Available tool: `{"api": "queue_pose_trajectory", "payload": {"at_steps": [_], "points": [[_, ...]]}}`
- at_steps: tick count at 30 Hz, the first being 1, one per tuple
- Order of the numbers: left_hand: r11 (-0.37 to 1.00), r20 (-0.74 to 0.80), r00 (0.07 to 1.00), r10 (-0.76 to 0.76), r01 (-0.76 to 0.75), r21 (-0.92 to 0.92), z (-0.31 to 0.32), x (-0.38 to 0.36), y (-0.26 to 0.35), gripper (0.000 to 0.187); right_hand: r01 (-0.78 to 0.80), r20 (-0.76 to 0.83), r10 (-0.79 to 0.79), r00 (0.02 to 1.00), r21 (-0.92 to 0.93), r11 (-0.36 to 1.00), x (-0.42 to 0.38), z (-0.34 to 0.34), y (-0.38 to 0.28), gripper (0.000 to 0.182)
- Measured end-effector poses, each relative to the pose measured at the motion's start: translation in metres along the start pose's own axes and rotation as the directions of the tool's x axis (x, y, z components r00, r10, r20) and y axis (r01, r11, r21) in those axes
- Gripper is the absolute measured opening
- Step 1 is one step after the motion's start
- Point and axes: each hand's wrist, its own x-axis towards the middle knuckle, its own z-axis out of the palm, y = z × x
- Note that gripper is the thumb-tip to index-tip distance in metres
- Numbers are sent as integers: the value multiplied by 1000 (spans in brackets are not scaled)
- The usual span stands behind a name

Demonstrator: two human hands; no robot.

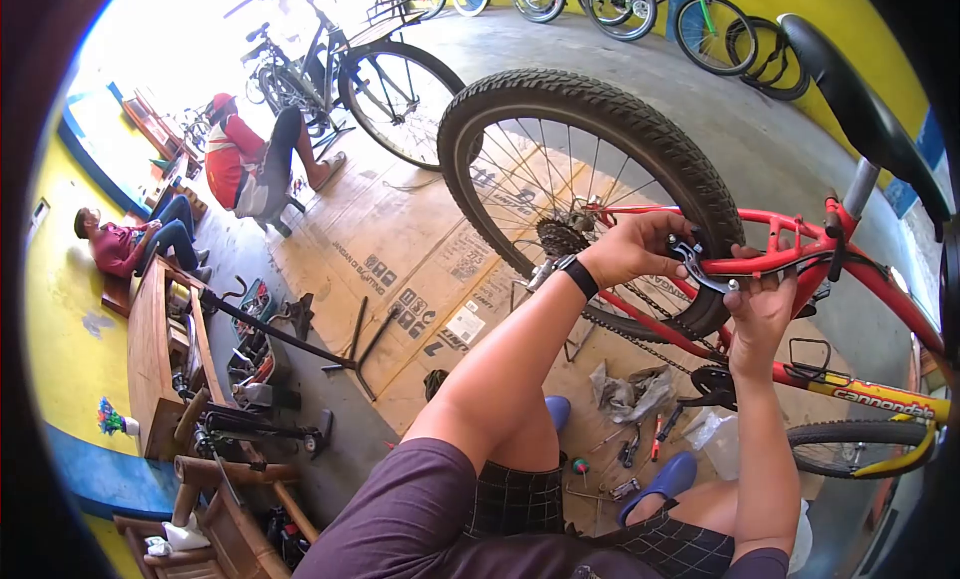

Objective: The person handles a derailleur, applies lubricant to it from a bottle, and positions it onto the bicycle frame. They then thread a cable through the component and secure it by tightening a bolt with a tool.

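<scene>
A red and yellow bicycle (885, 397) stands in front of me, its knobby rear wheel (590, 104) turned toward the middle of the view. At that wheel, beside the red frame stays, is a silver brake arm (712, 277). My left hand (640, 251), a dark watch on its wrist, pinches the upper end of the brake arm. My right hand (762, 314) closes around its other end, thumb near a small bolt, with fingers partly behind the red stay. The chain (640, 329) and rear sprockets (562, 237) show below the hands.
Flattened cardboard (420, 279) covers the floor. Screwdrivers (657, 439), pliers (629, 447) and a crumpled plastic bag (635, 391) lie beneath the bicycle. A wooden bench (150, 349) is at left, where two people sit. Another bicycle (405, 94) stands behind; several line the wall.
</scene>
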Motion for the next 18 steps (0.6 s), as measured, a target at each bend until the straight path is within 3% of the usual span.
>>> {"api": "queue_pose_trajectory", "payload": {"at_steps": [7,10,14,18], "points": [[997,-148,987,-56,62,35,11,-2,9,46,-80,-34,80,996,-6,997,10,-9,-2,82],[993,-210,972,-109,118,30,19,-5,15,48,-45,-69,49,996,59,997,16,-5,-2,77],[987,-304,948,-93,128,98,20,-3,8,41,-76,-149,92,984,112,991,21,-1,-6,72],[997,-344,938,-49,67,40,23,-3,2,41,-106,-181,127,975,126,986,25,2,-10,63]]}}
